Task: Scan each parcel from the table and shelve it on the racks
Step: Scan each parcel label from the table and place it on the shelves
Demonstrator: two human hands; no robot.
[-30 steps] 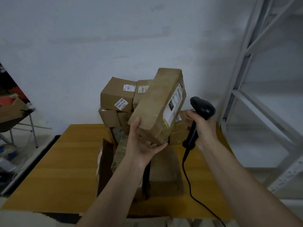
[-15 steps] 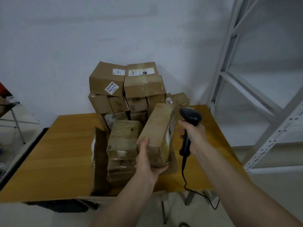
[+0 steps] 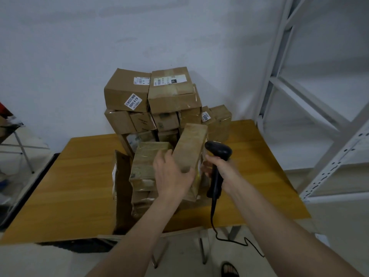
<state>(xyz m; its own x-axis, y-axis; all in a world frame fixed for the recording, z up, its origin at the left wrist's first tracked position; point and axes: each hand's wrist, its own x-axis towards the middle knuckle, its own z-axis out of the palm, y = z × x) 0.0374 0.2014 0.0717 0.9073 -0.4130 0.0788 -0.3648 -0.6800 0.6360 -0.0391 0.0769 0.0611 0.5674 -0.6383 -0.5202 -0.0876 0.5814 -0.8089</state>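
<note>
My left hand (image 3: 172, 173) grips a long brown cardboard parcel (image 3: 190, 148), tilted on end above the wooden table (image 3: 79, 186). My right hand (image 3: 221, 170) holds a black corded barcode scanner (image 3: 218, 151) by its handle, its head close beside the parcel's right face. That face and its label are turned away from me. Behind stands a stack of several brown parcels (image 3: 159, 100) with white labels, against the wall. Another taped parcel (image 3: 147, 162) lies just left of my left hand.
White metal racks (image 3: 319, 108) stand to the right of the table, their shelves bare. A dark flat package (image 3: 121, 188) stands on edge at the table's left-centre. The scanner cable (image 3: 229, 236) hangs off the front edge. A folding stand (image 3: 18, 142) is at far left.
The parcel has come down from face height to just above the table, and the scanner moved down with it. My view has pulled back and tilted downward.
</note>
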